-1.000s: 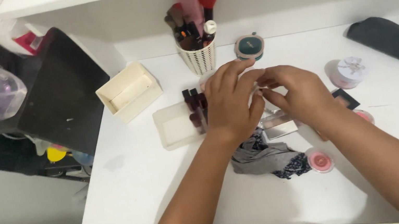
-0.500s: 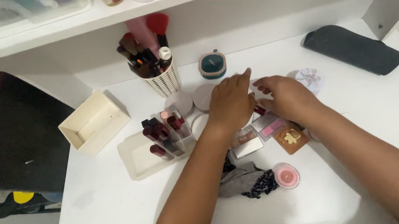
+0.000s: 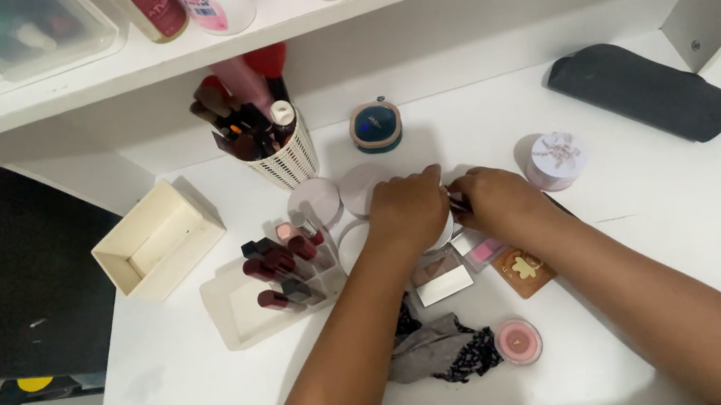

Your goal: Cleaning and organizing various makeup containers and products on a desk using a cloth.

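White desk (image 3: 714, 207); black pouch (image 3: 644, 91) at 2 o'clock; cream box (image 3: 157, 242) at 9 o'clock; teal compact (image 3: 375, 125); pink jar (image 3: 518, 342).

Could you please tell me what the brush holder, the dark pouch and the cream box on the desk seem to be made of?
The brush holder looks like white moulded plastic, given its regular perforated grid. The dark pouch seems soft matte fabric, slumped with rounded edges. The cream box is probably plastic, smooth with thick rigid walls, though painted wood cannot be excluded.
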